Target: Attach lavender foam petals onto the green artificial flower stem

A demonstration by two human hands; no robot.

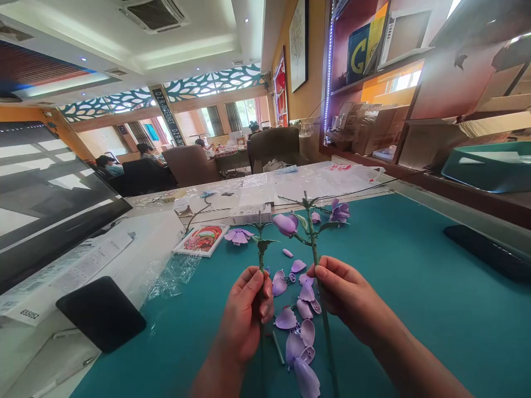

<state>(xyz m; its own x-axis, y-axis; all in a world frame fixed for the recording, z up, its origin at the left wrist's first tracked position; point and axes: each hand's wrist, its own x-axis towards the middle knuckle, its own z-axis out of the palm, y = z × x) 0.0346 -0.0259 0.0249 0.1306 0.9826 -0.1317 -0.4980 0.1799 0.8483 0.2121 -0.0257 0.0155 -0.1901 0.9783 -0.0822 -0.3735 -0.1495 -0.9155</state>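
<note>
My left hand is closed round a green artificial flower stem with leaves near its top. My right hand pinches a second, taller artificial flower stem, which carries a purple bud on its left and a purple blossom to the right. Both stems stand nearly upright, their lower ends running toward me. Between the hands, loose purple petals lie scattered on the green mat. Among them rests a short green stem piece. A purple flower shows just left of the left stem's top.
A framed picture and crinkled clear plastic lie at the mat's left, near a black flat object and a long white box. A dark case is at the right. Chairs and several people are farther back.
</note>
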